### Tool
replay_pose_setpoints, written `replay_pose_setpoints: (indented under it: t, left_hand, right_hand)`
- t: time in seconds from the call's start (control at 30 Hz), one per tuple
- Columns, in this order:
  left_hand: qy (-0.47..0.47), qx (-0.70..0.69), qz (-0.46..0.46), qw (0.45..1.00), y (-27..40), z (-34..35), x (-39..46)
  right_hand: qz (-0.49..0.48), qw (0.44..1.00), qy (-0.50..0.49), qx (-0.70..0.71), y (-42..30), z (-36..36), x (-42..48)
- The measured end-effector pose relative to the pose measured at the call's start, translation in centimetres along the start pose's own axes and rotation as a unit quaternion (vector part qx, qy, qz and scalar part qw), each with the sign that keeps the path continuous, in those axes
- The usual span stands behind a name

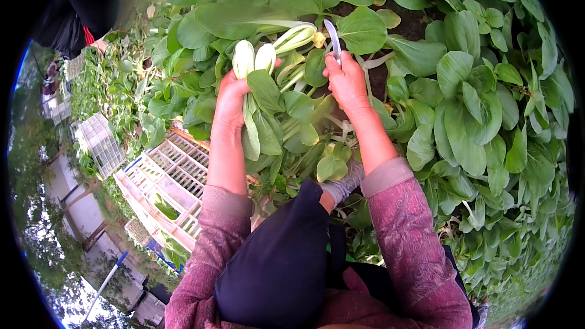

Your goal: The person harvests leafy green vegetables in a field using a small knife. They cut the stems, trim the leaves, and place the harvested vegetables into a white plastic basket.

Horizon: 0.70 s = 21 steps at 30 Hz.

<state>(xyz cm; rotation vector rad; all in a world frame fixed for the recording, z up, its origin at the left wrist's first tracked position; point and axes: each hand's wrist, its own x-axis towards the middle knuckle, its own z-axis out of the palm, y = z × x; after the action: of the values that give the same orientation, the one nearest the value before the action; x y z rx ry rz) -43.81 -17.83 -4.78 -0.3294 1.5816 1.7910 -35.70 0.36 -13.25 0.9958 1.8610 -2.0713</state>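
Note:
In my left hand (234, 96) are bok choy heads (243, 58), pale swollen stems up and leaves hanging below the grip. My right hand (346, 77) is closed around a small knife (334, 39); its curved blade points up and away from me, and the handle is mostly hidden by my fingers. Between the hands, just left of the blade, another bok choy head (295, 38) lies on the foliage with its yellowish base (318, 40) towards the knife. Blade and base look slightly apart.
Bok choy plants (470, 96) spread densely to the right. At left is a pale plastic crate (160, 178) holding some leaves, with another crate (101, 144) beyond. My shoe (349, 180) stands among the leaves. A dark-clothed person (87, 4) is at upper left.

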Motion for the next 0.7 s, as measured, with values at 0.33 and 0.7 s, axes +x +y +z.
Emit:
replay_pose_setpoints:
  t: [0.33, 0.7]
  left_hand:
    - [-0.100, 0.084, -0.029, 0.991, 0.6, 1.3, -5.6]
    - [-0.279, 0.002, 0.149, 0.949, 2.5, 7.3, -7.5]
  right_hand:
    - [-0.021, 0.865, -0.071, 0.496, -3.1, -2.1, -4.8]
    - [-0.158, 0.967, 0.019, 0.199, -3.8, -9.2, -15.1]
